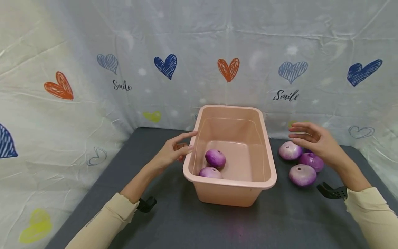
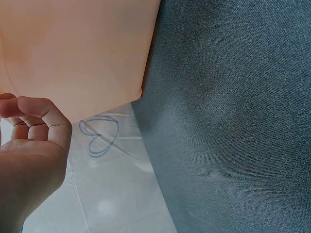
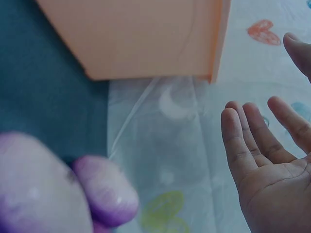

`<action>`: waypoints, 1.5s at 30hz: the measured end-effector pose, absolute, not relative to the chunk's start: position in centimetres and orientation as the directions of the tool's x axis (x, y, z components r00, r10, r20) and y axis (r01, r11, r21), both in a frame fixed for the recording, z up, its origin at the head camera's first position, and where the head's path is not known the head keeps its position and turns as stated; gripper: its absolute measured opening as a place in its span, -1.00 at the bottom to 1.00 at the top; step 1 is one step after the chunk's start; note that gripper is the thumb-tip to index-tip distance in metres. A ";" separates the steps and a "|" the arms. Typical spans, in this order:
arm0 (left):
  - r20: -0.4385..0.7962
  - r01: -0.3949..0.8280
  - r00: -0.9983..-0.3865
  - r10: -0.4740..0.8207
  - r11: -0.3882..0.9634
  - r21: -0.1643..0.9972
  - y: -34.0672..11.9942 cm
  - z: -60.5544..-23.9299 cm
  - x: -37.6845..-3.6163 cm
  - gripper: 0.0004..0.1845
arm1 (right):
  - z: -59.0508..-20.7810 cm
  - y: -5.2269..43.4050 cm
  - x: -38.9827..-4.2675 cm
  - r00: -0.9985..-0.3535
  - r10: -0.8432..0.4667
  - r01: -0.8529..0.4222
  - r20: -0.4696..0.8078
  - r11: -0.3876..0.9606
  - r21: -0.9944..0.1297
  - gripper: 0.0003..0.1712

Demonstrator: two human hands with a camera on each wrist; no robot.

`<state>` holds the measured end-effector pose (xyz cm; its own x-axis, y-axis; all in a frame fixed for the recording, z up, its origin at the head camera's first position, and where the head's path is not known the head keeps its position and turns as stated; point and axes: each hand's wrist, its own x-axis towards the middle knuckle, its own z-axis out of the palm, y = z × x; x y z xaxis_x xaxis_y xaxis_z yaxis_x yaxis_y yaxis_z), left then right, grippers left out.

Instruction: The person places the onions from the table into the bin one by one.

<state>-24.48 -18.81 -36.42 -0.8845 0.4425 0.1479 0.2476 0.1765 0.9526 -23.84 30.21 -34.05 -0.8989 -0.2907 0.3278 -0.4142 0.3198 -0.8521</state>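
A pink plastic bin (image 1: 230,184) stands in the middle of the dark grey table (image 1: 174,221), with two purple onions (image 1: 215,158) (image 1: 210,172) inside at its near left. My left hand (image 1: 175,150) rests against the bin's left rim, fingers loosely bent and holding nothing. My right hand (image 1: 312,140) hovers open above three purple onions (image 1: 290,150) (image 1: 312,161) (image 1: 302,174) lying right of the bin. In the right wrist view the open right hand (image 3: 272,145) is apart from the blurred onions (image 3: 104,191). The left wrist view shows the left hand (image 2: 29,145) beside the bin wall (image 2: 77,53).
A white cloth backdrop (image 1: 199,52) printed with hearts rises behind and on both sides of the table. Black wrist straps (image 1: 332,192) sit on both forearms.
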 end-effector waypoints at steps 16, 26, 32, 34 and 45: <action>0.142 0.242 -0.890 0.434 0.186 0.952 -18.7 -36.5 -24.6 -0.44 | -36.6 34.3 -21.8 -0.931 -0.248 -0.348 0.269 0.376 -0.859 -0.45; 0.148 0.245 -0.887 0.437 0.175 0.954 -18.7 -36.5 -24.6 -0.43 | -38.2 35.6 -20.2 -0.914 -0.305 -0.374 0.268 0.378 -0.847 -0.45; 0.151 0.246 -0.887 0.436 0.171 0.954 -18.7 -36.5 -24.5 -0.43 | -38.4 36.6 -20.0 -0.946 -0.199 -0.320 0.254 0.466 -0.825 -0.47; 0.149 0.244 -0.889 0.434 0.171 0.955 -18.7 -36.6 -24.5 -0.43 | -38.7 37.3 -20.1 -0.955 -0.166 -0.296 0.245 0.500 -0.814 -0.46; 0.144 0.239 -0.889 0.435 0.172 0.956 -18.6 -36.5 -24.4 -0.43 | -40.2 39.8 -21.7 -0.985 -0.018 -0.143 0.171 0.635 -0.759 -0.19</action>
<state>-24.40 -18.62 -36.49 -0.8888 0.4350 0.1440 0.2388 0.1717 0.9558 -21.73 39.79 -40.17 -0.9851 -0.0183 0.1708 -0.1434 0.6349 -0.7592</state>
